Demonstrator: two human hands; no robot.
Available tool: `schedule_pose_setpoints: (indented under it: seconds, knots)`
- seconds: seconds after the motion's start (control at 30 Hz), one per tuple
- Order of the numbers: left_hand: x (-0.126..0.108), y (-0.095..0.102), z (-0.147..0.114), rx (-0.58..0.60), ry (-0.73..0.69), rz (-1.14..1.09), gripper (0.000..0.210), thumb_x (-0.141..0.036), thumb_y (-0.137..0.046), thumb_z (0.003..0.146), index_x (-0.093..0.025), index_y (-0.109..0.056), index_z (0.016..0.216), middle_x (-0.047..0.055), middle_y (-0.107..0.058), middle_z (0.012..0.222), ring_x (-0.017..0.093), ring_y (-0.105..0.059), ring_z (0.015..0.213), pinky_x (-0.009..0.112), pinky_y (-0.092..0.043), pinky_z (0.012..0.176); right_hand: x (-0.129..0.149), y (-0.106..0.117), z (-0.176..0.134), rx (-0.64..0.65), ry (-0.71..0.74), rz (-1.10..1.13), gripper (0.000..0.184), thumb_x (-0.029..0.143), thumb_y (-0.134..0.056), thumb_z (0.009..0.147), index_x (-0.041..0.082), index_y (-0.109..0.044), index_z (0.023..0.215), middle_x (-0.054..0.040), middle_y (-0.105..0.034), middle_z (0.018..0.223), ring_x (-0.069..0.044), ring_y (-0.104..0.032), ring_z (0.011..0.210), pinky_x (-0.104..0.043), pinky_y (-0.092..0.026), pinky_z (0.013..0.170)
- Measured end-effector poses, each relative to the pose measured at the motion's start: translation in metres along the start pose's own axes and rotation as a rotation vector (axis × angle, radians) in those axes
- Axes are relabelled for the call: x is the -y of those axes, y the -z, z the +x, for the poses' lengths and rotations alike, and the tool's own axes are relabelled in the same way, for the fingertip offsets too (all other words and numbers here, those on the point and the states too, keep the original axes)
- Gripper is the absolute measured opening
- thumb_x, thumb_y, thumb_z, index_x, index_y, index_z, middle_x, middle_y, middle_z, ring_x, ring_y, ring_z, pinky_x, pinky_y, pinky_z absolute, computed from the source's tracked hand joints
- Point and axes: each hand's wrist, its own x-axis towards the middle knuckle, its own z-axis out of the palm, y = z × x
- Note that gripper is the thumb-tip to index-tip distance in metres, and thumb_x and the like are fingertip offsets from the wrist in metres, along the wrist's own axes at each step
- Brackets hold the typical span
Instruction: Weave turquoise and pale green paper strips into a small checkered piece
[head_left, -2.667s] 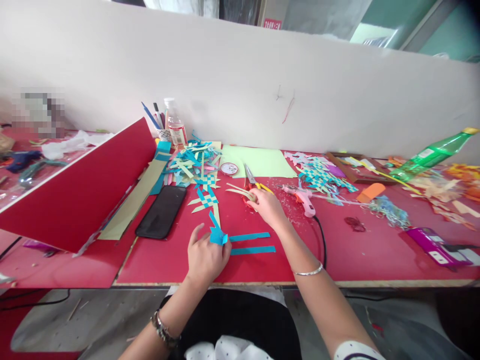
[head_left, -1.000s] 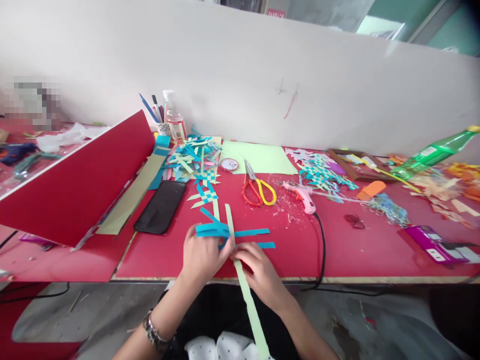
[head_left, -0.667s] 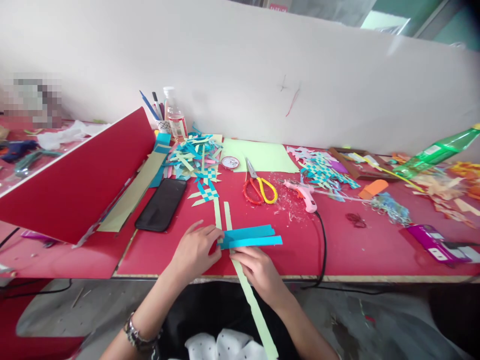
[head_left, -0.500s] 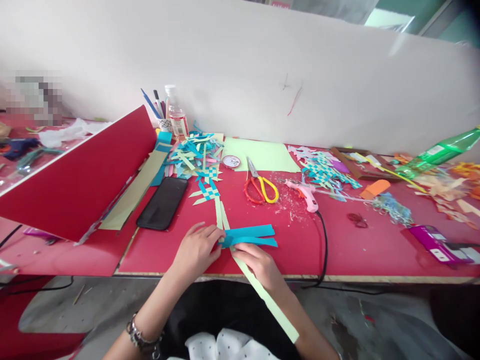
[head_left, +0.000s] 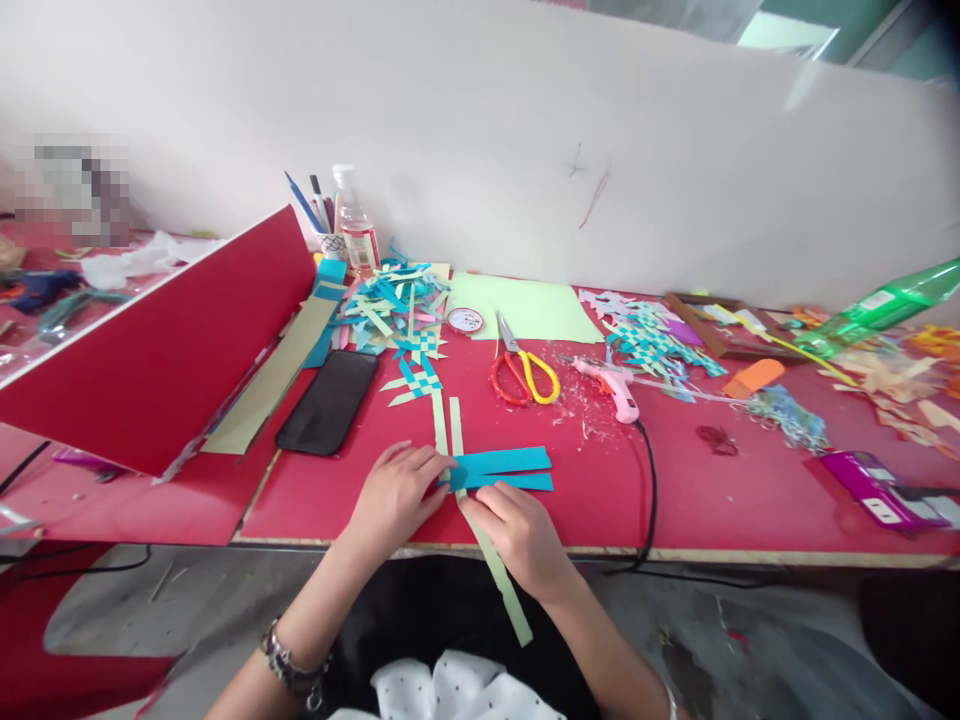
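My left hand (head_left: pixel 397 490), fingers closed, grips the left end of two blue paper strips (head_left: pixel 510 462) near the table's front. The blue strips fan slightly apart toward the right. My right hand (head_left: pixel 521 535) pinches a long pale green paper strip (head_left: pixel 501 580) just below them. That strip's upper end shows beyond the blue ones, and its lower end hangs past the table edge. Beside it, another pale green strip (head_left: pixel 439 425) runs away from my left fingertips. How the strips cross is partly hidden by my fingers. Small woven blue-and-green pieces (head_left: pixel 421 382) lie just beyond.
Scissors (head_left: pixel 523 372) and a pink glue gun (head_left: pixel 611 388) with a black cord lie ahead. A black phone (head_left: pixel 328 403) sits left, near a standing red board (head_left: pixel 172 350). Paper scraps (head_left: pixel 390 305) heap behind. A green bottle (head_left: pixel 874 305) leans at right.
The long pale green strip has swung more upright and moved away from me, its lower end shifting left. Its upper end now stands apart from the neighbouring green strip.
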Motion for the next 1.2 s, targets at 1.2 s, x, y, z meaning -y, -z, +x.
schedule_pose_setpoints:
  seconds: [1.2]
  knots:
    - [-0.002, 0.004, 0.005, 0.031, -0.013, 0.015, 0.017, -0.021, -0.049, 0.075, -0.025, -0.057, 0.089, 0.0, -0.06, 0.086, 0.017, -0.056, 0.082, 0.037, -0.035, 0.086, -0.034, 0.018, 0.013, 0.219, -0.324, 0.108, 0.02, 0.025, -0.046, 0.081, 0.025, -0.053, 0.1, -0.0022, -0.057, 0.097, -0.015, -0.054, 0.087, -0.036, -0.024, 0.081]
